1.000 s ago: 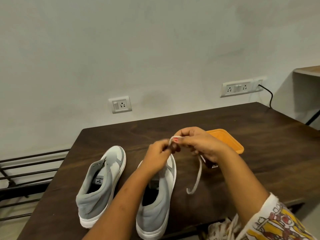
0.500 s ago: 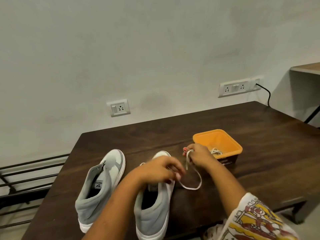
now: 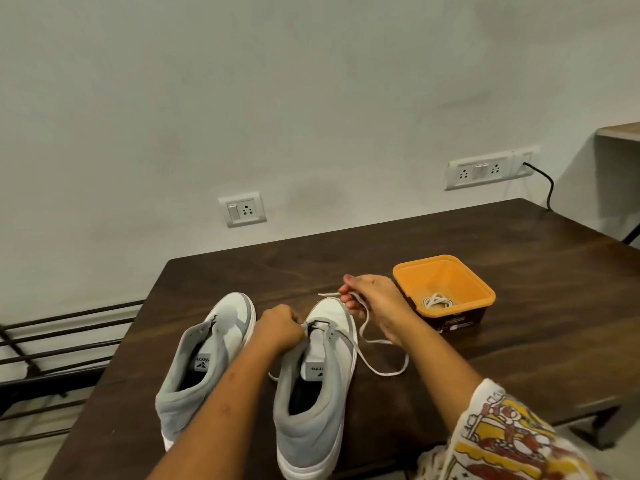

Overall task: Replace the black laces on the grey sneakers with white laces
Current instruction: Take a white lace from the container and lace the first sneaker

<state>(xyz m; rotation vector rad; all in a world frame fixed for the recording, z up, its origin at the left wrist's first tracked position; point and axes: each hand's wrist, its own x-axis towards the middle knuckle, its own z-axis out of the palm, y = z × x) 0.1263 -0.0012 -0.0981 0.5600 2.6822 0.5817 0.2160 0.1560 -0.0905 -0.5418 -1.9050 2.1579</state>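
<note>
Two grey and white sneakers stand side by side on the dark wooden table (image 3: 519, 258), heels toward me, both without laces. My left hand (image 3: 280, 327) grips the left edge of the eyelet flap of the right sneaker (image 3: 318, 393). My right hand (image 3: 374, 303) pinches one end of a white lace (image 3: 384, 370) just above that shoe's toe; the lace loops down over the table to the right of the shoe. The left sneaker (image 3: 204, 362) sits untouched. No black laces are in view.
An orange tub (image 3: 446, 271) with another coiled white lace (image 3: 437, 301) inside stands to the right of my right hand. Wall sockets sit behind the table, with a black cable plugged in at the right. A black metal rack stands at the left.
Both hands have come down from in front of me to the right sneaker. The left hand moved onto the eyelet flap, and the right hand carried the lace end to the toe.
</note>
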